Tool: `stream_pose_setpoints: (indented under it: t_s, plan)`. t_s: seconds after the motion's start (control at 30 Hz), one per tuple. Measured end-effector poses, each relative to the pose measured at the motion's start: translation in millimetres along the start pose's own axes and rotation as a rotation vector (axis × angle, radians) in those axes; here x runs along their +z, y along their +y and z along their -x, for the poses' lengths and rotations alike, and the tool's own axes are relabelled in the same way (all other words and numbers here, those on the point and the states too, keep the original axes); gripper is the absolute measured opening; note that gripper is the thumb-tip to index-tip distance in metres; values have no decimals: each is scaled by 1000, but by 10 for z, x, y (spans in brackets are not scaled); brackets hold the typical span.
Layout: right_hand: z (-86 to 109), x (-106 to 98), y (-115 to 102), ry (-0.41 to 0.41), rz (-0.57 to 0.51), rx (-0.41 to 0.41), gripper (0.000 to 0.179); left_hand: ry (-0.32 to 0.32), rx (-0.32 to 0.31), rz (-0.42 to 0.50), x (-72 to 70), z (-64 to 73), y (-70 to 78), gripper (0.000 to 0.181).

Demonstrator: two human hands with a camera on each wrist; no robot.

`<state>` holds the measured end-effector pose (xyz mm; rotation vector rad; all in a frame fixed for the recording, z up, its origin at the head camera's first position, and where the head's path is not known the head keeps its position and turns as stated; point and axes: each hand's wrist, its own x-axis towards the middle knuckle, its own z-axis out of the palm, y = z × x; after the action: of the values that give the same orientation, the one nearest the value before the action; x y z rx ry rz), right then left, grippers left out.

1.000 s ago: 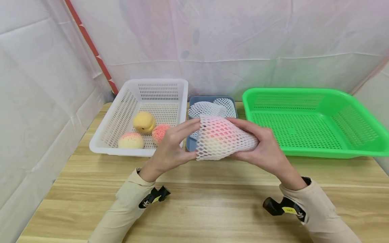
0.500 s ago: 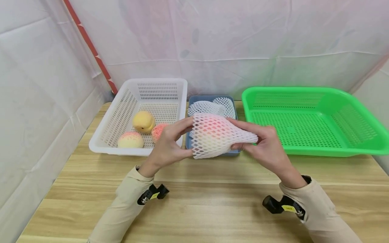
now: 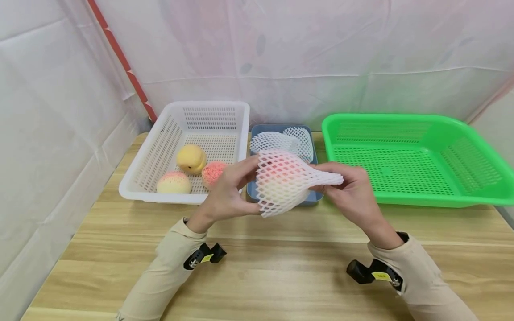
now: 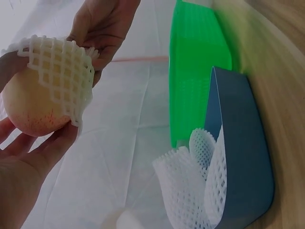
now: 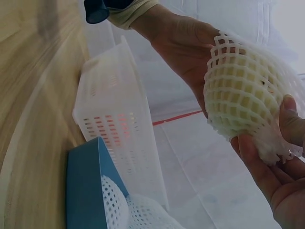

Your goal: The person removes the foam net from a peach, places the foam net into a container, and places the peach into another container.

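Observation:
A pink-and-cream peach (image 4: 35, 102) sits inside a white foam net sleeve (image 3: 283, 183), held up above the table between both hands. My left hand (image 3: 229, 191) grips the peach and the sleeve's open end from the left, fingers over the top and thumb below. At the other end, my right hand (image 3: 347, 189) pinches the gathered, narrow tail of the sleeve between thumb and fingers. In the left wrist view, part of the peach shows bare beyond the net's edge. Through the mesh in the right wrist view, the peach looks pale yellow.
A white basket (image 3: 136, 178) on the left holds a yellow peach (image 3: 191, 159), a pale peach (image 3: 173, 183) and a pink one (image 3: 213, 174). Behind the hands, a blue tray (image 3: 257, 191) holds more net sleeves (image 3: 275, 141). A green basket (image 3: 421, 200) stands at the right.
My right hand has gone from cupping the sleeve's side to pinching its tail, which is now drawn narrow to the right. The left hand keeps its hold on the peach.

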<state>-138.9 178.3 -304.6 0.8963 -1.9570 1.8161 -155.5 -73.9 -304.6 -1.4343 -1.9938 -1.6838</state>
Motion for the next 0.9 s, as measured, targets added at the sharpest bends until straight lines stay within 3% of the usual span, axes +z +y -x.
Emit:
stream_pose_setpoints:
  t_s: [0.33, 0.53, 0.7, 0.9]
  plan:
    - [-15, 1, 25, -22, 45, -12, 35, 26, -53, -21, -36, 16, 36, 68]
    - [-12, -34, 43, -39, 73, -5, 27, 34, -50, -32, -64, 22, 43, 69]
    - [-7, -52, 63, -26, 74, -17, 24, 44, -49, -54, -98, 28, 56, 74]
    - [-21, -74, 51, 2, 88, -4, 22, 67, -92, -85, -140, 38, 91, 77]
